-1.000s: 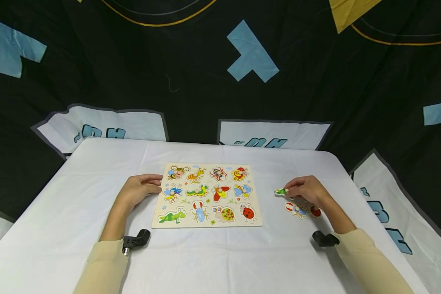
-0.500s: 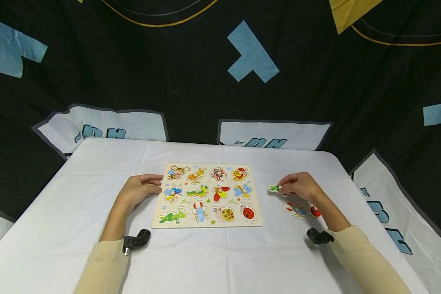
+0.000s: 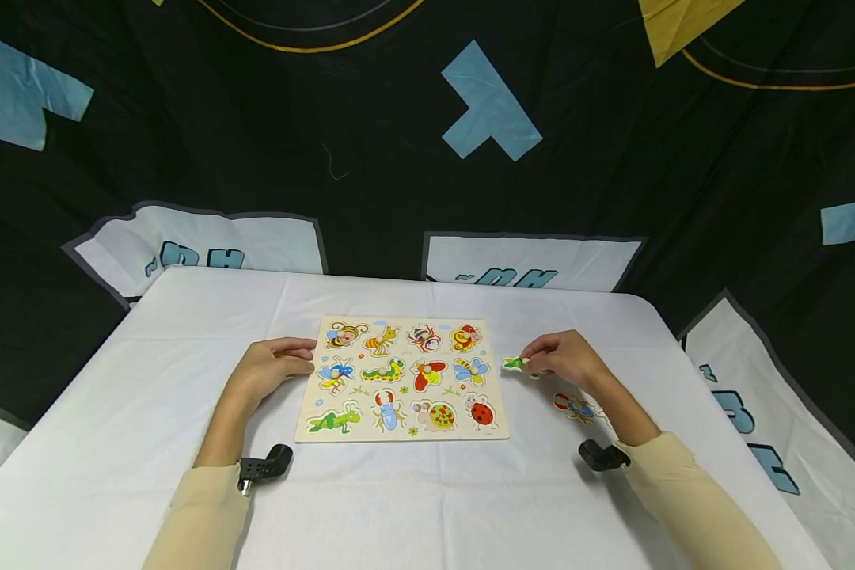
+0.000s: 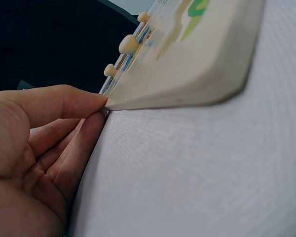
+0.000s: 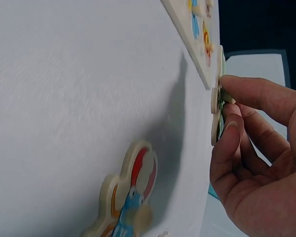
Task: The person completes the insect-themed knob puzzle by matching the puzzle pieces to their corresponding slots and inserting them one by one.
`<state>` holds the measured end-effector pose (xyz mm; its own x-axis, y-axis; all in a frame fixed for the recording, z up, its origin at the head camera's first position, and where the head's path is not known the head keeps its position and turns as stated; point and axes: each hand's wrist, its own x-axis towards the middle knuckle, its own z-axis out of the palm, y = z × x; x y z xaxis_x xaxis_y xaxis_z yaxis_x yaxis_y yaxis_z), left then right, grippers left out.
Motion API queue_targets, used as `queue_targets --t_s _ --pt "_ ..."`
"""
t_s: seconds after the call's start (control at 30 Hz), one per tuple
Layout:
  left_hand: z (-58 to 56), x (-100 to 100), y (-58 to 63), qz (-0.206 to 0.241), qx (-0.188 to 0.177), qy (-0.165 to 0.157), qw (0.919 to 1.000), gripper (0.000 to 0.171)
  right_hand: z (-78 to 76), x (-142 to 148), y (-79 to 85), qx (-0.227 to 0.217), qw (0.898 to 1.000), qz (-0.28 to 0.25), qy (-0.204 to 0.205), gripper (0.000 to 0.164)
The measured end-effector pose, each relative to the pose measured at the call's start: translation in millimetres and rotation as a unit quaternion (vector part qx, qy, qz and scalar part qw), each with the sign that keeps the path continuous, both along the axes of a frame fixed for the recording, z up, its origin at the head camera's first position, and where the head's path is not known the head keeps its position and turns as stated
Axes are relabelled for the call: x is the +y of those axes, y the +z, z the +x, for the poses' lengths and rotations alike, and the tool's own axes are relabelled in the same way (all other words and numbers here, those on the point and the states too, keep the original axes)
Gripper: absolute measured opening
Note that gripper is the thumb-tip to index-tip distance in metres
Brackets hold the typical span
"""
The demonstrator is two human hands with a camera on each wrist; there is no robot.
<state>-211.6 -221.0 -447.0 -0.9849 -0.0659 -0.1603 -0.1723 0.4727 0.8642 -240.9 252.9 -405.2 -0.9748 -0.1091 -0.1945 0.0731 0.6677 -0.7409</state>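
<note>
A wooden peg puzzle board [image 3: 399, 435] with painted insects lies flat on the white cloth. At its left edge rests my left hand [image 3: 264, 370], fingers extended; the left wrist view has the thumb and a finger touching the board's edge [image 4: 167, 100]. My right hand [image 3: 561, 360] pinches a green puzzle piece [image 3: 513, 363] by its knob, just right of the board. Close up, that piece [image 5: 217, 101] hangs edge-on above the cloth, its picture mostly hidden. Below the right hand lies a blue beetle puzzle piece [image 3: 573, 407] with red pincers and a knob.
Round wooden knobs [image 4: 129, 44] stand up from the board. Part of another piece shows beside the beetle, mostly covered by the right forearm. A black patterned cloth [image 3: 370, 158] hangs beyond the table's far edge.
My right hand has carried the green piece left, from beside the loose pieces to near the board's right edge. The right forearm now covers the red piece. My left hand stays put.
</note>
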Motion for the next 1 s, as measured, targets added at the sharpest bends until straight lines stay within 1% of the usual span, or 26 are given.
queue_targets --t_s 0.1,0.37,0.7,1.0 --pt "-0.1 0 -0.4 0.0 -0.003 0.002 1.0 0.05 0.7 -7 0.7 0.0 1.0 0.002 -0.001 0.022" --pt "-0.2 1 -0.7 -0.001 -0.006 0.005 1.0 0.05 -1.3 -26 1.2 -0.006 1.0 -0.015 0.003 0.022" --pt "0.3 2 1.1 -0.003 -0.005 0.005 1.0 0.05 -1.2 -39 -0.6 -0.001 1.0 -0.023 0.012 0.022" --pt "0.3 3 1.7 -0.003 -0.009 0.006 0.9999 0.049 0.0 -52 0.1 -0.001 0.999 -0.028 0.03 0.019"
